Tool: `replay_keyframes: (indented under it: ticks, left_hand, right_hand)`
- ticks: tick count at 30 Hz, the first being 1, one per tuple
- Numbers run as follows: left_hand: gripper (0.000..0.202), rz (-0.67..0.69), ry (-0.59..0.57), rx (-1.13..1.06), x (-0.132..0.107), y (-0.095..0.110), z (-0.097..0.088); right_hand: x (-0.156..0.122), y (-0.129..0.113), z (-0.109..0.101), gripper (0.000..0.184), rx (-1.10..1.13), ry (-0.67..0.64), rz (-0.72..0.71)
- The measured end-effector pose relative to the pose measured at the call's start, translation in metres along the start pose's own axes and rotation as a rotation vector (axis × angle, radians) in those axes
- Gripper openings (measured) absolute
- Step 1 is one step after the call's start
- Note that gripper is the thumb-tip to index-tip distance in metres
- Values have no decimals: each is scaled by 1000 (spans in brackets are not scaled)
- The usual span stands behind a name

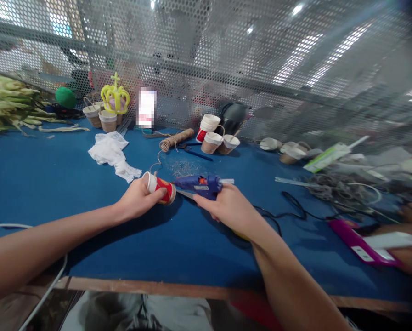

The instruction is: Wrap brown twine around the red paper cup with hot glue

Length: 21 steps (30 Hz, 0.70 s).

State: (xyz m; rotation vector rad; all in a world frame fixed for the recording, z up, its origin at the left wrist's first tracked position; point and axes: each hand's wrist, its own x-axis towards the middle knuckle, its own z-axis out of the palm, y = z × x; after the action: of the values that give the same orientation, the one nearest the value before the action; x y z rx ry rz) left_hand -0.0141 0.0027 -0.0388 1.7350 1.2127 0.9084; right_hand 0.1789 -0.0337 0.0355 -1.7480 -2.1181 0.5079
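Observation:
A red and white paper cup lies tilted on its side in my left hand, fingers wrapped round it and thumb pressed on its red wall. Twine circles its base end, and a strand runs up toward the twine roll. My right hand grips a blue hot glue gun, its nozzle close to the cup; whether they touch I cannot tell. A clear glue stick sticks out of its back. Below the gun, a pointed metal blade extends from the same hand, with a yellow edge showing under the wrist.
Twine-wrapped cups stand behind, near dark pliers-like handles. A white cloth and a yellow crown are back left. At right are a black cable, tangled strands and another person's hand with a purple tool.

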Motion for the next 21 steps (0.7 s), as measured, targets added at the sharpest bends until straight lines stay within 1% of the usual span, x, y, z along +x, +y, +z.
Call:
replay_keyframes:
  ticks: [8,14,18,21]
  left_hand:
    - [26,35,-22,5,1,2,0]
    - [30,23,-20,27,0,-1,0]
    - [28,28,-23,5,0,-1,1]
    - [27,39,-30,-9,0,1,1]
  right_hand:
    - [0,-1,-2,33,61,-35,41]
    - [0,0,-2,31,78,-55,57]
    - [0,-1,-3,30,97,-67,91]
    - [1,-1,-4,29,93,-64,77]
